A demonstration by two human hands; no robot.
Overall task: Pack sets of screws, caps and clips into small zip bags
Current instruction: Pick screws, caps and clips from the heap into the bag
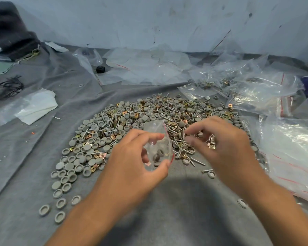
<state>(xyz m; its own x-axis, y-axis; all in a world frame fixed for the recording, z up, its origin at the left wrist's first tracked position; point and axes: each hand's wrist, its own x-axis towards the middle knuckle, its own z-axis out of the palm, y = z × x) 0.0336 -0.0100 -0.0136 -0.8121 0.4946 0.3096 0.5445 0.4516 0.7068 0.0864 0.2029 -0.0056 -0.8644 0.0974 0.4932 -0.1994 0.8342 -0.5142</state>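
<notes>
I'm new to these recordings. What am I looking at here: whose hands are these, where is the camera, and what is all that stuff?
There is no machine here. One camera, worn on a person's head, looks forward and down at their two bare hands.

On the grey cloth lies a big mixed pile of round grey plastic caps, silver metal screws and small brass-coloured metal clips. Clear plastic bags with red zip lines lie crumpled behind and to the right.

The left hand holds a small clear zip bag in a pinch grip; a few caps already sit inside. The right hand hovers over the pile with curled fingers holding some clips, though it is blurred.
</notes>
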